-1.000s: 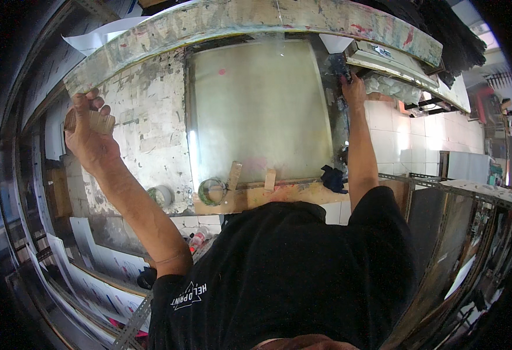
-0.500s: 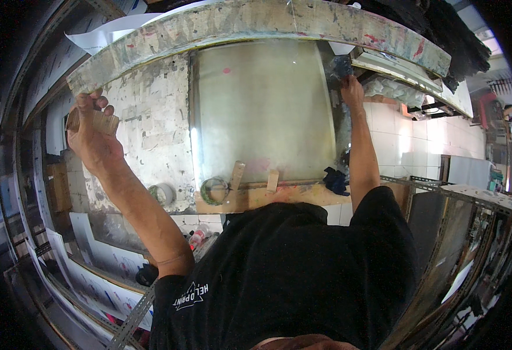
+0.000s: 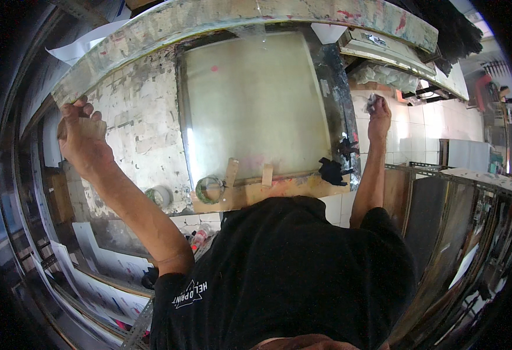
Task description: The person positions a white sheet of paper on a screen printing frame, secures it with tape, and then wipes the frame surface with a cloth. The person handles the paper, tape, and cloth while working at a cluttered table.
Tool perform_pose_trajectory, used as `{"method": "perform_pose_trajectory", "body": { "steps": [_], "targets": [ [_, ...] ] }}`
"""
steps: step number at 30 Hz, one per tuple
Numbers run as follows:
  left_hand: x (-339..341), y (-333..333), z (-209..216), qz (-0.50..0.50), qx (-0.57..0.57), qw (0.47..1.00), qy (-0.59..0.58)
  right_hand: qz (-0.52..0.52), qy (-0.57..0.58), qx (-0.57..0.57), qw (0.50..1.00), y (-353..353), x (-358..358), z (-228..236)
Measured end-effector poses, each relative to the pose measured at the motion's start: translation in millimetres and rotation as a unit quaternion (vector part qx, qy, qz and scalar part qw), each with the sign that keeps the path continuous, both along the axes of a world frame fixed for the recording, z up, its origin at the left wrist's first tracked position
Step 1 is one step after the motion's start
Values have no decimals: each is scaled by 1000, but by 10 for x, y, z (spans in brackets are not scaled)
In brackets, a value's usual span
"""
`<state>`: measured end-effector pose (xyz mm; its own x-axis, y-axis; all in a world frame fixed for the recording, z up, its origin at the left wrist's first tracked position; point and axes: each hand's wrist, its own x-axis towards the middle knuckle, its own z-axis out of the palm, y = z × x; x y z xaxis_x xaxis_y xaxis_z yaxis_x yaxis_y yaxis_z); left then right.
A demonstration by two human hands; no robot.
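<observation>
My left hand [image 3: 84,140] is up at the left end of a long, paint-stained wooden frame [image 3: 227,18], fingers curled at its lower edge. A tan, band-like piece [image 3: 93,129] lies against that palm; its kind is unclear. Off the right side of the worktable, my right hand [image 3: 380,116] is closed on a small crumpled greyish wad [image 3: 371,104], which looks like cloth or paper. Between my arms lies a pale greenish translucent panel [image 3: 256,105] with a pink spot near its upper left. The frame stands raised along the panel's far side.
Two tape rolls [image 3: 209,190] sit at the table's near edge, beside two short wooden strips [image 3: 267,175]. A black rag [image 3: 333,171] lies at the near right corner. Metal racks [image 3: 443,233] flank me on both sides. White floor tiles [image 3: 411,131] show at right.
My right hand has moved right and slightly nearer, away from the frame and off the table's edge, with the wad now visible. My left hand stays at the frame's end; the view has shifted slightly.
</observation>
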<state>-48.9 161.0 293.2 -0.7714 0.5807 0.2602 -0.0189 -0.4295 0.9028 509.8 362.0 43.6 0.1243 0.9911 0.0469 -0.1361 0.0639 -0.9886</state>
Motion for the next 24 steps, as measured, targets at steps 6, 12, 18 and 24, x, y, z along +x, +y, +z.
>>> {"method": "perform_pose_trajectory", "body": {
  "steps": [6,12,18,24],
  "targets": [
    [9,3,-14,5,4,1000,6,22,-10,36,999,6,-85,277],
    [54,-4,24,24,-14,1000,6,47,-115,47,991,102,-489,198],
    [70,-15,35,11,-7,1000,11,59,-68,-18,996,400,-498,-58],
    [81,-14,83,33,-37,999,17,87,-219,20,972,579,-921,-71]
  ]
}}
